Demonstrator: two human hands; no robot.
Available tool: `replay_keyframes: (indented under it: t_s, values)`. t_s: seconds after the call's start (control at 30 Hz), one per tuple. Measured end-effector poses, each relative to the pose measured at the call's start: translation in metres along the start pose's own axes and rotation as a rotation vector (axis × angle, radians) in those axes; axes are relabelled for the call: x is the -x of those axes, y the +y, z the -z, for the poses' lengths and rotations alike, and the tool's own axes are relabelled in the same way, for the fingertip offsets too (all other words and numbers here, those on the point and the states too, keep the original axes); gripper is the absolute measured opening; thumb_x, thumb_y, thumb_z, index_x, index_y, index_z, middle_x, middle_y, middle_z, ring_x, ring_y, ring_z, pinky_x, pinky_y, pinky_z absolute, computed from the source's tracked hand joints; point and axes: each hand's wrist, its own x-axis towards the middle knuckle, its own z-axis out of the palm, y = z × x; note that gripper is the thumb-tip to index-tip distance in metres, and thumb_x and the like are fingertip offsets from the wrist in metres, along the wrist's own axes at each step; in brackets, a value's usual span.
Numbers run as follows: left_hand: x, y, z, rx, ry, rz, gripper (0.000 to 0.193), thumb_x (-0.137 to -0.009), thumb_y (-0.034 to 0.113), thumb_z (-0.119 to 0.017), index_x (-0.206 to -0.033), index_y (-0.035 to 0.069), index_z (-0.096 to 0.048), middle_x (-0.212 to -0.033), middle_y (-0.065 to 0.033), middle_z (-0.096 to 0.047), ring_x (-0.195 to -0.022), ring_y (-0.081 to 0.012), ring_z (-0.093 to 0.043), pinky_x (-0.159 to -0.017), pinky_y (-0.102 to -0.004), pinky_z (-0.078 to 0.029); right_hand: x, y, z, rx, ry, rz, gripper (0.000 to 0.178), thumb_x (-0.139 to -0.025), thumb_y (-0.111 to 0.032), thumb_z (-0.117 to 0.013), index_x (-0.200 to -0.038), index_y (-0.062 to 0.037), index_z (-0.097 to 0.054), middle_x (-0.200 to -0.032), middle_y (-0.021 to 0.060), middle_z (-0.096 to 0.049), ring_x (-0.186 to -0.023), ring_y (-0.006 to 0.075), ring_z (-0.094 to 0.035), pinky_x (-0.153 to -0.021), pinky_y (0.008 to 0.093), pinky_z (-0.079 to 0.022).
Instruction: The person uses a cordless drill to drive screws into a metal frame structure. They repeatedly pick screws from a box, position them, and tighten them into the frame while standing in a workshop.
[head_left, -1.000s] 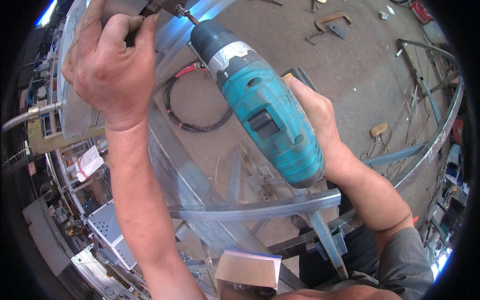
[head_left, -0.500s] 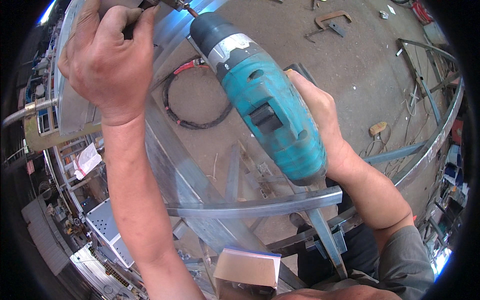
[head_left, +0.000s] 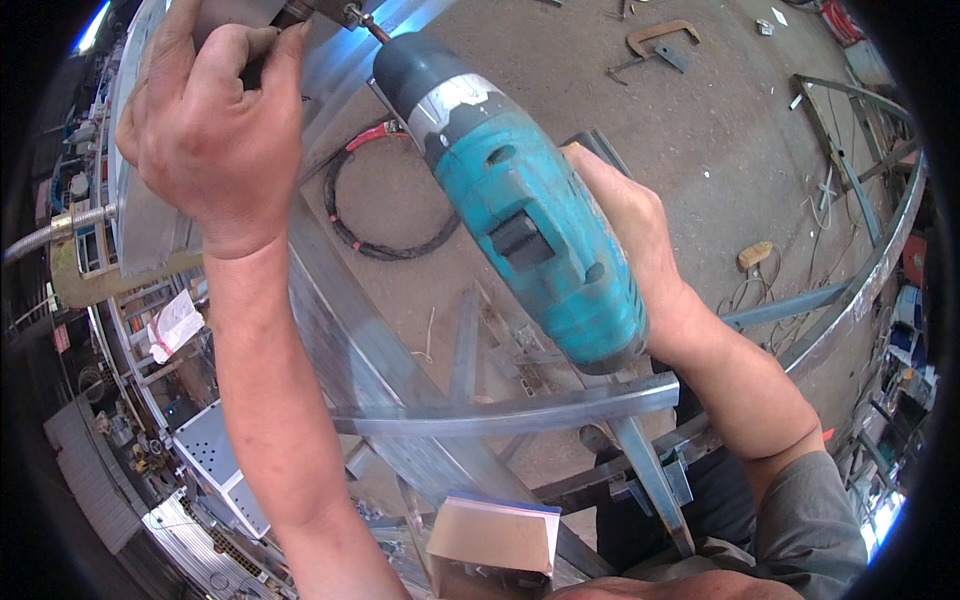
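A teal and black cordless drill (head_left: pixel 470 160) slants across the middle, its nose toward the upper left. My right hand (head_left: pixel 632 215) is wrapped round its grip, mostly hidden behind the drill body. From the chuck a short driver bit (head_left: pixel 375 28) points at a small metal fitting (head_left: pixel 352 12) at the top edge; whether they touch I cannot tell. My left hand (head_left: pixel 215 135) is closed in a pinch beside a metal panel (head_left: pixel 150 225). A small dark metal piece (head_left: pixel 291 13) shows at its fingertips, partly cut off by the picture's edge.
Steel bars (head_left: pixel 520 412) cross below the drill, with an opened cardboard box (head_left: pixel 490 535) near my body. On the floor lie a coiled black cable (head_left: pixel 375 248), a rusty clamp (head_left: pixel 660 38) and a brush (head_left: pixel 755 255). A curved steel frame (head_left: pixel 880 270) stands at right.
The drill and my right hand have shifted slightly left. More of the bit and the fitting shows at the top edge. My left hand keeps almost the same pose.
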Motion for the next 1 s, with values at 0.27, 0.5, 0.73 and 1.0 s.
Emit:
replay_keyframes:
  t_s: [0.27, 0.5, 0.73, 1.0]
  values:
    - [-0.0011, 0.0001, -0.0008, -0.022, 0.038, -0.031, 0.019, -0.081, 0.026, -0.087, -0.074, 0.014, -0.075, -0.122, 0.0009, -0.075, -0.088, -0.0165, -0.075, -0.077, -0.0310, -0.059, 0.0003, -0.0005, 0.0009, 0.048, -0.012, -0.011, 0.043, -0.075, -0.020, -0.081, -0.112, -0.0068, -0.065, -0.094, 0.0162, -0.071, -0.088, 0.0363, -0.071, -0.078, 0.0419, -0.056]
    - [0.0002, 0.0024, 0.0004, 0.034, -0.023, 0.074, 0.019, -0.079, 0.026, -0.088, -0.073, 0.015, -0.075, -0.122, 0.0006, -0.075, -0.088, -0.0151, -0.075, -0.077, -0.0314, -0.059, 0.0006, -0.0025, 0.0011, 0.029, -0.009, -0.002, 0.043, -0.074, -0.021, -0.081, -0.112, -0.0069, -0.065, -0.094, 0.0153, -0.072, -0.088, 0.0350, -0.071, -0.078, 0.0417, -0.056]
    - [-0.0022, 0.0015, -0.0004, -0.041, 0.027, 0.001, 0.020, -0.078, 0.027, -0.089, -0.073, 0.014, -0.074, -0.121, -0.0004, -0.075, -0.087, -0.0156, -0.075, -0.074, -0.0313, -0.058, -0.0009, -0.0024, 0.0001, 0.024, -0.001, 0.000, 0.043, -0.075, -0.022, -0.081, -0.112, -0.0065, -0.065, -0.093, 0.0158, -0.071, -0.087, 0.0356, -0.071, -0.077, 0.0417, -0.056]
    - [-0.0011, -0.0022, -0.0014, -0.004, 0.018, -0.005, 0.020, -0.078, 0.028, -0.089, -0.074, 0.014, -0.075, -0.120, -0.0009, -0.075, -0.085, -0.0161, -0.075, -0.074, -0.0307, -0.057, -0.0009, -0.0038, -0.0003, 0.038, 0.006, -0.026, 0.042, -0.075, -0.021, -0.081, -0.111, -0.0065, -0.065, -0.092, 0.0158, -0.071, -0.086, 0.0361, -0.071, -0.076, 0.0417, -0.055]
